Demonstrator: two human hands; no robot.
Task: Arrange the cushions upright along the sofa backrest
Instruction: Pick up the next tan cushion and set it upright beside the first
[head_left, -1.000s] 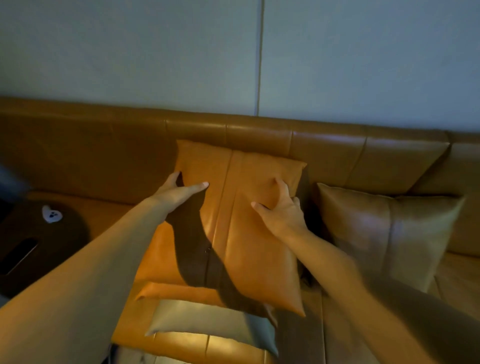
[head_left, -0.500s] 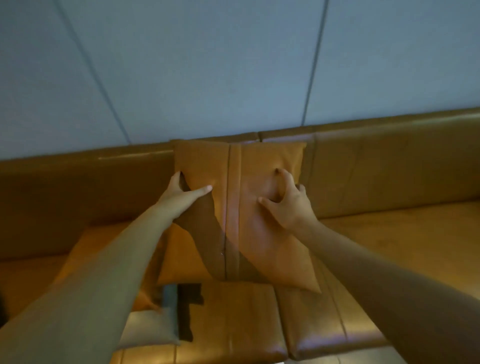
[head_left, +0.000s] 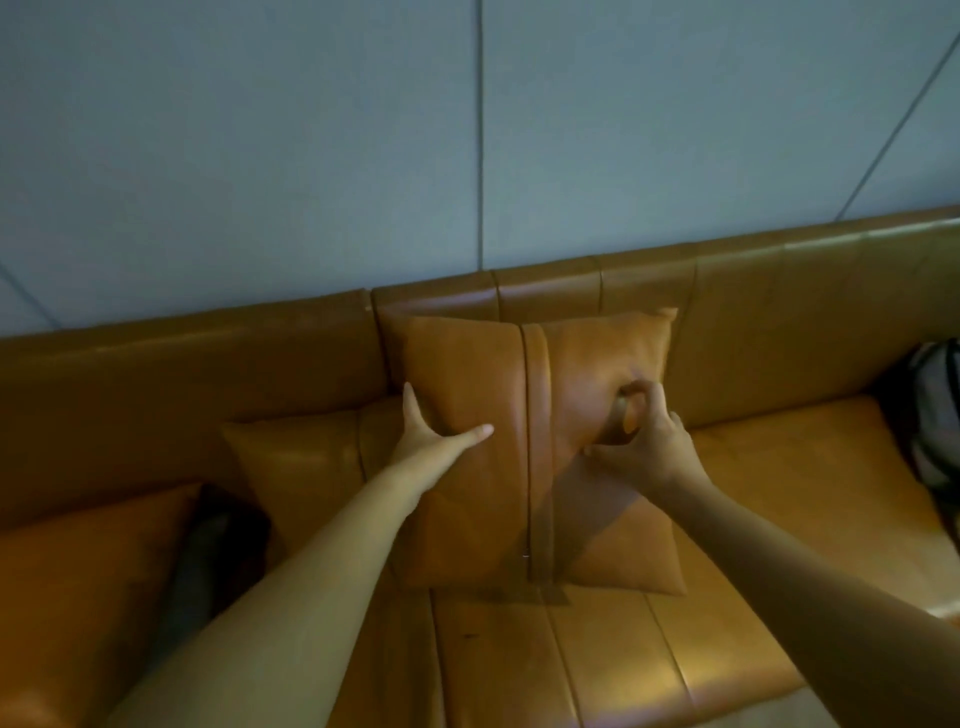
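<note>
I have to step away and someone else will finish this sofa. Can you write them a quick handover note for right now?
Left hand: open, flat on the centre cushion, thumb at its left edge.
Right hand: fingers pinching the cushion's front.
The cushion stands upright against the backrest, bottom on the seat.
Second cushion leans behind it on the left; a third lies lower left.
Left to do: let go, check it stays, then set the other two upright.

The left arm (head_left: 291, 587) hides part of the second cushion (head_left: 301, 467), the third cushion (head_left: 88, 582) is cut by the left edge, and the striped object (head_left: 935, 415) far right is cut off.
</note>
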